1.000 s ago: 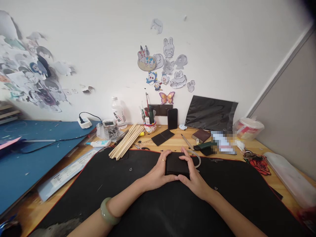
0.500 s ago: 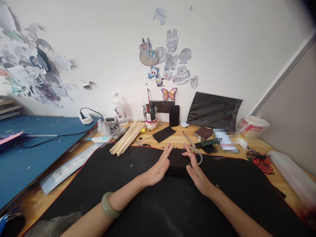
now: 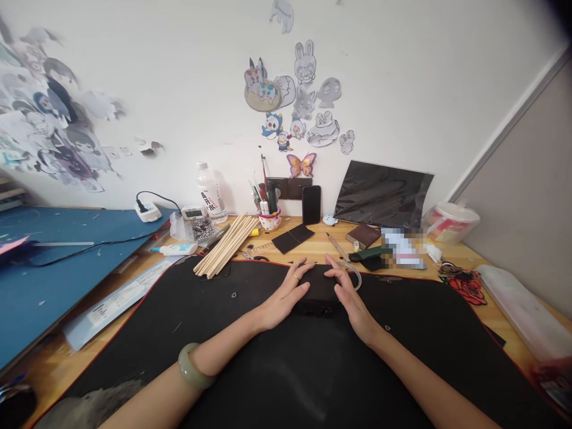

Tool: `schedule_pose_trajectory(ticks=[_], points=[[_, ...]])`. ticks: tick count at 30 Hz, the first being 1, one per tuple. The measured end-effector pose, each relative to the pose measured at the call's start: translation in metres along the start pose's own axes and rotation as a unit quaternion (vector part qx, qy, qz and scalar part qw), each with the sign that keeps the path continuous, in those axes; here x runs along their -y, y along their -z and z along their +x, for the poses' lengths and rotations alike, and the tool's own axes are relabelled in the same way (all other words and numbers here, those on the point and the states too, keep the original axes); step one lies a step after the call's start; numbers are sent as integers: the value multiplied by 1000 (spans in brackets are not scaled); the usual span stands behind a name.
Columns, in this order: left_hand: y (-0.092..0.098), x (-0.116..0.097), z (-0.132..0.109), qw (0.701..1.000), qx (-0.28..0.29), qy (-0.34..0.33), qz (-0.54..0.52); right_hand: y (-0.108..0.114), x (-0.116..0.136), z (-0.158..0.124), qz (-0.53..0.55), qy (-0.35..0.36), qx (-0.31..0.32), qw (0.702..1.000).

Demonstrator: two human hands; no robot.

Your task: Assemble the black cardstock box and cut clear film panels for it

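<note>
A black box-like thing (image 3: 316, 293) sits on the black desk mat (image 3: 268, 369), with a round dark detail on its near face. It blends into the mat, so its edges are hard to see. My left hand (image 3: 286, 295) rests at its left side, fingers stretched and apart over the top edge. On the other side, my right hand (image 3: 353, 295) lies along it with fingers extended. Whether either hand presses on the thing is unclear. Behind my right fingers shows part of a grey curved band (image 3: 356, 275).
Wooden sticks (image 3: 226, 245) lie at the mat's back left edge, near scissors (image 3: 254, 257). Farther back stand a pen cup (image 3: 270, 220), a water bottle (image 3: 211, 196) and a phone (image 3: 311, 204). To the right are a brown leather piece (image 3: 364, 235) and a plastic tub (image 3: 451, 222).
My left hand has turned more palm-down, its fingers spreading over the black thing's top edge. My right fingers have shifted slightly. The whole view has moved a little to the right and down.
</note>
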State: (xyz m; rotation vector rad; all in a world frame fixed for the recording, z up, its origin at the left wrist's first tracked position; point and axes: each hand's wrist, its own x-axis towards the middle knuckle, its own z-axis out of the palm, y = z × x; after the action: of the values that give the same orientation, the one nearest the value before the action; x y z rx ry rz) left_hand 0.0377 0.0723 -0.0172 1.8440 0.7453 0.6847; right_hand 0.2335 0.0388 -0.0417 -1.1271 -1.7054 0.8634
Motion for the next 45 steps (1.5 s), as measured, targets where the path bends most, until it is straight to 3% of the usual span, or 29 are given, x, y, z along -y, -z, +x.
schedule_pose_trajectory(ticks=[3, 6, 10, 15, 23, 28, 31, 45], points=[[0, 0, 0, 1000, -1, -3, -1, 0, 2, -1, -33, 9, -4, 999], [-1, 3, 1, 1000, -9, 1, -7, -2, 6, -3, -127, 80, -46, 988], [-1, 8, 3, 1000, -16, -10, -14, -7, 13, -6, -276, 211, -92, 933], [1, 9, 4, 999, -12, -30, -29, -10, 15, -5, -346, 278, -88, 892], [2, 10, 5, 999, -11, -28, -33, -13, 16, -6, -337, 303, -87, 887], [2, 12, 6, 999, -12, -32, -31, -12, 17, -7, -378, 287, -141, 869], [3, 12, 5, 999, -10, -33, -26, -12, 16, -6, -385, 295, -142, 863], [4, 5, 4, 1000, 4, -5, -11, -13, 20, -4, -329, 307, -92, 888]])
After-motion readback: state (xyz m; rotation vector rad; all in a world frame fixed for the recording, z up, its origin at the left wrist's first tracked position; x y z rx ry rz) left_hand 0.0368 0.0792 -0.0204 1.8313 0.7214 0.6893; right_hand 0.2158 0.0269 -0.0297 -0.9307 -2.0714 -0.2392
